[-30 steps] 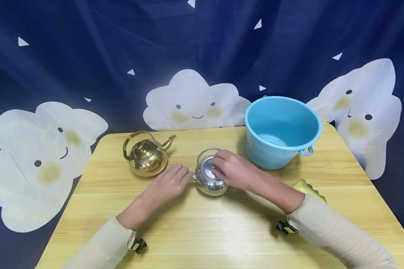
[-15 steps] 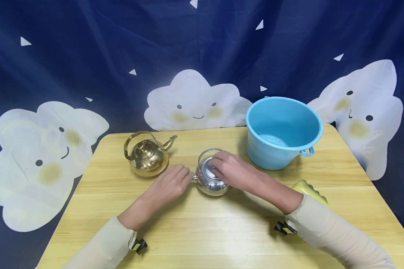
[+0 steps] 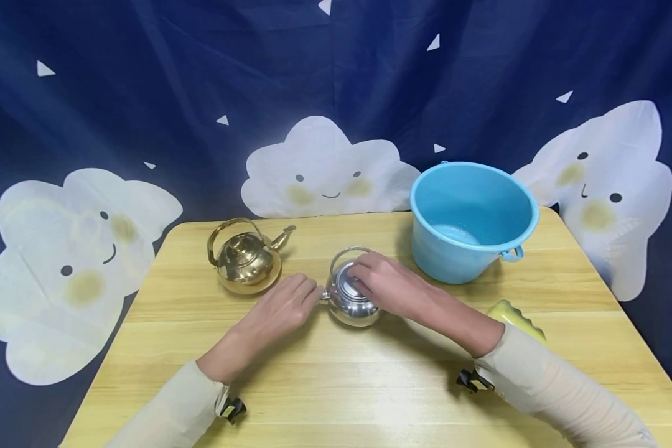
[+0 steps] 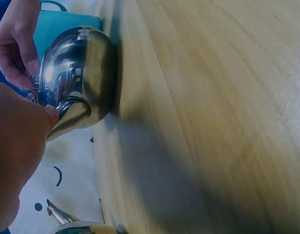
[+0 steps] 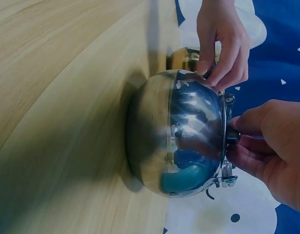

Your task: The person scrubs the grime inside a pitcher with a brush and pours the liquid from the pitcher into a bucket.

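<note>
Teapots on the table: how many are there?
2: a silver teapot, its spout in the left hand and its lid knob in the right hand; a gold teapot, farther left.

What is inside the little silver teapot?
The silver teapot has its lid on, so its inside is hidden. On top, the right hand pinches the lid's dark knob.

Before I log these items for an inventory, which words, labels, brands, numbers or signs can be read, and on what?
No readable text on the silver kettle, gold kettle, blue bucket or yellow item.
Backdrop: only printed cloud faces and pale triangles, no words.
Black wrist devices: yellow patches, too small to tell whether they carry text.
</note>
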`<move>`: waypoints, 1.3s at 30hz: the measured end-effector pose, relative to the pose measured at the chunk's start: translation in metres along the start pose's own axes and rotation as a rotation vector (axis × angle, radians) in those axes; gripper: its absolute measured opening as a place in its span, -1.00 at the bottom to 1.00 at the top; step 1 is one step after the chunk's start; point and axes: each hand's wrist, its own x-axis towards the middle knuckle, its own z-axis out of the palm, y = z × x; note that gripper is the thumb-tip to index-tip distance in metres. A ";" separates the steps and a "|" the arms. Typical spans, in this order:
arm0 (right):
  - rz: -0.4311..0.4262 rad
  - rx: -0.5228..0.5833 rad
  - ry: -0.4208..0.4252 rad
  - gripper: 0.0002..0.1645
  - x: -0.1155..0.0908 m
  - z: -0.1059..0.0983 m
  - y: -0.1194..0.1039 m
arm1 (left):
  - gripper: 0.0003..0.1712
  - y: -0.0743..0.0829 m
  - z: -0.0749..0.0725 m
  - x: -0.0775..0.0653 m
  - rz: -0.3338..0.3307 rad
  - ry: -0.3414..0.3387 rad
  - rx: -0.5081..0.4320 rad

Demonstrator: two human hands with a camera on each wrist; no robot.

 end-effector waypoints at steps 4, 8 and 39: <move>-0.007 0.000 0.010 -0.84 0.000 0.001 0.001 | -0.68 0.000 0.000 0.000 -0.004 -0.003 -0.004; -0.010 0.000 0.005 -0.84 0.000 0.000 0.000 | -0.67 0.001 0.000 0.000 -0.006 -0.002 -0.012; -0.014 0.020 0.011 -0.84 -0.002 -0.008 -0.001 | -0.69 0.002 -0.003 0.002 -0.018 -0.019 -0.019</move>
